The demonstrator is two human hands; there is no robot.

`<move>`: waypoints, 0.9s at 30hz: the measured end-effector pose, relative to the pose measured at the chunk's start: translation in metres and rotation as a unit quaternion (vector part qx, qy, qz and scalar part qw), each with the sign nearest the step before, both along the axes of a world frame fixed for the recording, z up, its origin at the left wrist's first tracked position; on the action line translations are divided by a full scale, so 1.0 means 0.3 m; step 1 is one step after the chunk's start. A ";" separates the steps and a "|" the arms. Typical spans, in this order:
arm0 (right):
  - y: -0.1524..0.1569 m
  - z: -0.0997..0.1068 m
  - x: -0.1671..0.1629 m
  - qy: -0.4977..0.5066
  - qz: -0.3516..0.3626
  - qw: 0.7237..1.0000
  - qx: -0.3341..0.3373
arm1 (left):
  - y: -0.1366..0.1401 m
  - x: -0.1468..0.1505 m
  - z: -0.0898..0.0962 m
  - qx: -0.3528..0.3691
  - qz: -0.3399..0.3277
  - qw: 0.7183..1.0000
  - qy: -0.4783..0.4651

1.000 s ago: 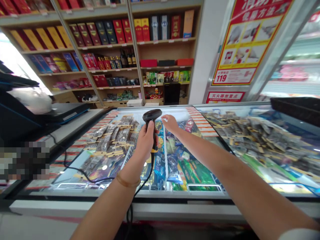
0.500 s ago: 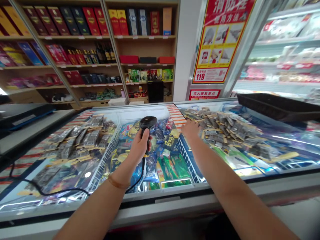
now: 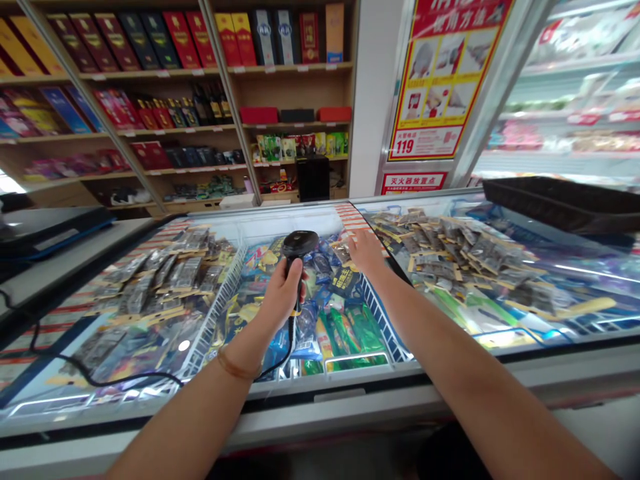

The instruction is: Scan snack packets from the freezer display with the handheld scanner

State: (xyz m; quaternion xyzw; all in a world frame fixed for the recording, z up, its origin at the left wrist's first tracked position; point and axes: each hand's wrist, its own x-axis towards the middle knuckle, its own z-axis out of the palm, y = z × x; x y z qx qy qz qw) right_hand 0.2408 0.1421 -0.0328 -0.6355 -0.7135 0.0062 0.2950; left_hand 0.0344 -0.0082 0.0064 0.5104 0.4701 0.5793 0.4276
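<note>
My left hand [image 3: 283, 295] is wrapped around the handle of a black barcode scanner [image 3: 300, 244], held over the middle of a chest freezer. Its cable runs down from the handle and off to the left. Between the fingers of my right hand [image 3: 367, 253] is a small dark packet with a tan edge [image 3: 342, 252], partly hidden by the fingers. To the right of that hand, many similar packets [image 3: 450, 247] are heaped on the glass lid. Another pile of packets [image 3: 175, 270] lies on the left lid.
Below my hands, white wire baskets [image 3: 220, 320] hold blue, yellow and green frozen packages [image 3: 345, 330]. A black tray [image 3: 560, 200] rests on the right side. At the left stands a dark flat device [image 3: 55, 230]. Shelves of boxes [image 3: 150, 40] line the back wall.
My right hand has moved left from the right pile, now with a packet in its fingers. My left hand still holds the scanner in nearly the same place.
</note>
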 end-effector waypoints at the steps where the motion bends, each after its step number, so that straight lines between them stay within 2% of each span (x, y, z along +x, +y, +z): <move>1: -0.002 -0.002 0.001 -0.008 -0.022 1.000 -0.019 | 0.000 0.000 0.000 -0.002 0.001 1.000 -0.002; 3: -0.008 -0.003 0.001 -0.032 -0.032 0.997 -0.061 | 0.002 0.001 -0.002 -0.007 0.001 1.000 -0.005; 7: -0.005 -0.001 -0.012 -0.047 0.042 0.994 -0.087 | 0.004 0.008 -0.007 -0.015 -0.009 1.000 0.000; 9: 0.009 -0.004 -0.014 -0.012 0.073 0.993 -0.088 | 0.004 0.012 -0.011 -0.021 -0.015 1.000 0.005; 11: 0.030 -0.012 -0.007 0.075 0.097 0.989 -0.085 | 0.004 0.014 -0.014 -0.026 -0.017 0.999 0.008; 15: 0.072 -0.038 0.023 0.291 0.103 0.950 -0.038 | 0.003 0.014 -0.018 -0.027 -0.019 0.999 0.012; 20: 0.091 -0.048 0.036 0.431 0.145 0.890 -0.033 | -0.003 0.020 -0.013 -0.017 -0.036 0.999 0.024; 24: 0.094 -0.044 0.033 0.526 0.181 0.831 0.012 | -0.011 0.025 -0.006 -0.012 -0.048 0.998 0.027; 25: 0.095 -0.043 0.032 0.528 0.187 0.829 0.009 | -0.012 0.025 -0.005 -0.010 -0.050 0.998 0.028; 27: 0.096 -0.043 0.032 0.502 0.193 0.843 -0.018 | -0.014 0.024 -0.004 -0.006 -0.055 0.998 0.035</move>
